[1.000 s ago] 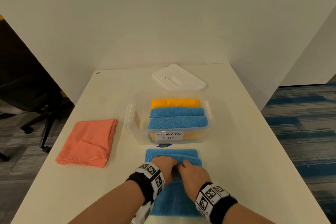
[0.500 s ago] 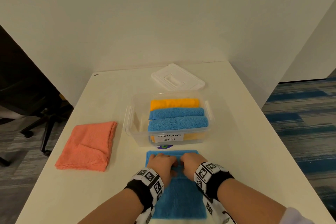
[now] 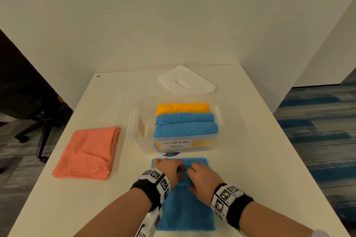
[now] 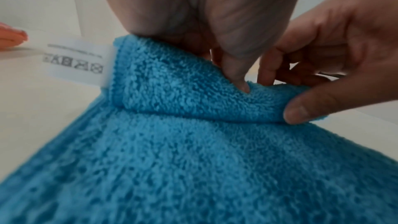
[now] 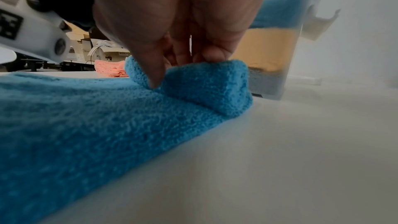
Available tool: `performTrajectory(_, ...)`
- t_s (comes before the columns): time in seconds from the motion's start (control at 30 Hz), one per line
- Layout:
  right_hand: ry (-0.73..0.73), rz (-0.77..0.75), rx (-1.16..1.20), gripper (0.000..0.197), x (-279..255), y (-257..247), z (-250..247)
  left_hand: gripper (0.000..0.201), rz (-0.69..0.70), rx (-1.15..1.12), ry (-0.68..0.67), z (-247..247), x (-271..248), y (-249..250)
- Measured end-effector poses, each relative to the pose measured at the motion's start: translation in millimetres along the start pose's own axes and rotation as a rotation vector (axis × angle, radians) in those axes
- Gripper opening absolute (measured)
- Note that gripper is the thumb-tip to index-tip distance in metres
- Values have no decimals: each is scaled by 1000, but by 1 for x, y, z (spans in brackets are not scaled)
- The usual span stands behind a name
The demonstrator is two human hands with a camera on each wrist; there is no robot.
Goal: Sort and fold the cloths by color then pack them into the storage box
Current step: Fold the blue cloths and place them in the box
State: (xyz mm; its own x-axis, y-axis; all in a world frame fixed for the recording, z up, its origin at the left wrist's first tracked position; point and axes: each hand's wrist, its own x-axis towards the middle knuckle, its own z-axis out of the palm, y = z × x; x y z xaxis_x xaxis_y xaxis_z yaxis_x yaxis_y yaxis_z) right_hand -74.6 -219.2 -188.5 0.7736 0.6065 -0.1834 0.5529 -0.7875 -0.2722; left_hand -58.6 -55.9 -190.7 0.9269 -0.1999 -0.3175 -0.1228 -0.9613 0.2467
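While one blue cloth (image 3: 185,206) lies on the surface (image 3: 250,159) before the storage box (image 3: 134,132), both hands, left (image 3: 167,169) and right (image 3: 202,177), pinch its rolled far edge. Inside the box: two blue rolls (image 3: 185,124), one yellow roll (image 3: 182,107). One orange cloth (image 3: 88,154) lies left.

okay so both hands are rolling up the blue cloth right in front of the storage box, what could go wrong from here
1. The roll is pinched only near its middle by the left hand and right hand; its outer ends could loosen or roll unevenly.
2. The care tag sticks out sideways and may end up poking out of the roll.
3. The box already looks nearly full across the top, so this roll may fit tightly or sit proud, blocking the lid.
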Motion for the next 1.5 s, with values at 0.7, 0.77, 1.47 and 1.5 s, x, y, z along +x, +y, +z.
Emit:
performTrajectory(0.7,-181,340,76,29,30,5,-30,28,165,221,103,2,-18,6)
performTrajectory(0.77,-183,376,112,29,31,8,-29,28,132,180,114,1,-13,5)
performTrajectory(1.47,-151,402,231,9,46,31,-19,20,154,42,116,-3,13,-3)
performTrajectory(1.5,-141,405,245,5,45,32,-18,23,183,54,127,-2,11,-1)
